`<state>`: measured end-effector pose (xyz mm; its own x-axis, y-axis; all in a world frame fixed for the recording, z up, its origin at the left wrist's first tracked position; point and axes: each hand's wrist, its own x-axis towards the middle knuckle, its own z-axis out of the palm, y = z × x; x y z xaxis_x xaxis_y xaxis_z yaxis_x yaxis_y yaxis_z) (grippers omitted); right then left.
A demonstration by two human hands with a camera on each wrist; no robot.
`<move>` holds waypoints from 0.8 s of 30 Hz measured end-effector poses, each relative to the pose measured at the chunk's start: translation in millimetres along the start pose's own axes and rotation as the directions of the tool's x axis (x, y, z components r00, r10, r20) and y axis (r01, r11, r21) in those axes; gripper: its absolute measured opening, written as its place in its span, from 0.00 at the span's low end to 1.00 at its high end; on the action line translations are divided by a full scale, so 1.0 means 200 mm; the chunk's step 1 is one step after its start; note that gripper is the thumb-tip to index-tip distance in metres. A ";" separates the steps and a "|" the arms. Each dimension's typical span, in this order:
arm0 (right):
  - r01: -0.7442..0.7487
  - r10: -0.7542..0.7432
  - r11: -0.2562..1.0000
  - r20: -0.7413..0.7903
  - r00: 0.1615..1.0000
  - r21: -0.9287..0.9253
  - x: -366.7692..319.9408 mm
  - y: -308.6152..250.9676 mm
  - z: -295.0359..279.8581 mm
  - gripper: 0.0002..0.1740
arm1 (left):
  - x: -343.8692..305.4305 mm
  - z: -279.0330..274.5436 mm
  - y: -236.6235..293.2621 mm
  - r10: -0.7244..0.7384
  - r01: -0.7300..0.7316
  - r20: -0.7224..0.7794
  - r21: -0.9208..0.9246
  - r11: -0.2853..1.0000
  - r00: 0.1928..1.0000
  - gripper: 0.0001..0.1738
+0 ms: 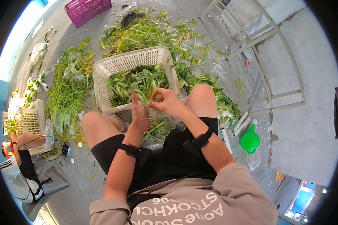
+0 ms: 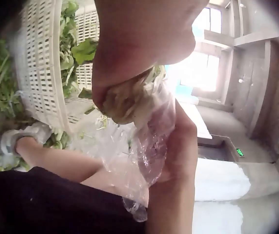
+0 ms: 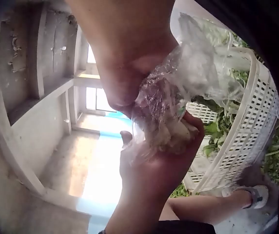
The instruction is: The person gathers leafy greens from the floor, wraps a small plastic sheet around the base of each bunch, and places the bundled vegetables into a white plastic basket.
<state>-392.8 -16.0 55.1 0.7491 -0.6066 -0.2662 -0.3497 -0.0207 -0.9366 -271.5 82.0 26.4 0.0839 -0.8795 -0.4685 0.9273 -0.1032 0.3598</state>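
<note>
Over the near edge of a white crate, the left hand holds a bunch of leafy greens, its thumb pointing up. The pale stem end shows beneath that hand in the left wrist view, and in the right wrist view it lies against the curled fingers of the left hand. Close beside it, the right hand pinches clear plastic between thumb and forefinger. Crumpled clear plastic wraps around the stem end and hangs below the hands in the left wrist view. The right fingertips are partly hidden in the right wrist view.
The white crate holds more leafy greens. Loose greens and plastic scraps cover the floor around it. A purple crate stands beyond. To the right are white tubes, a green scoop and a metal frame. Another person sits at left.
</note>
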 end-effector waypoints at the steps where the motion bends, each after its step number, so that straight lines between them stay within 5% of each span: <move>1: -0.004 0.004 1.000 -0.002 1.000 -0.007 0.00 0.00 -0.01 0.17 | -0.02 0.01 0.01 0.000 0.000 0.000 0.000 1.000 1.000 0.54; 3: -0.005 0.005 1.000 -0.011 1.000 -0.008 0.01 0.02 -0.01 0.17 | -0.05 0.01 0.03 -0.027 0.022 0.116 0.051 0.998 0.993 0.52; 7: 0.018 -0.018 1.000 -0.005 1.000 -0.015 0.01 0.02 -0.04 0.17 | -0.06 -0.01 0.01 -0.009 -0.008 0.100 0.163 0.987 0.995 0.46; 9: 0.001 -0.001 0.999 0.006 1.000 -0.044 0.00 0.00 -0.04 0.17 | -0.02 -0.05 -0.02 0.038 -0.047 0.031 0.426 0.904 0.999 0.37; 14: 0.075 -0.075 0.997 0.009 0.997 -0.007 0.02 0.06 -0.03 0.15 | 0.02 -0.05 -0.05 0.034 -0.003 -0.072 0.391 0.920 0.997 0.36; 16: 0.001 -0.018 0.994 0.152 0.988 0.108 0.04 0.05 -0.06 0.14 | 0.03 -0.08 -0.06 0.016 0.016 -0.088 0.343 0.939 0.996 0.35; 24: -0.078 0.059 0.980 0.106 0.993 0.181 0.02 0.03 -0.17 0.13 | 0.01 -0.04 0.00 0.119 -0.081 -0.145 0.246 0.966 0.982 0.20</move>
<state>-411.2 -46.0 55.6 0.7825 -0.5191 -0.3440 -0.2992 0.1710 -0.9387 -269.4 84.7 19.3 0.2457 -0.8090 -0.5339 0.7990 -0.1428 0.5841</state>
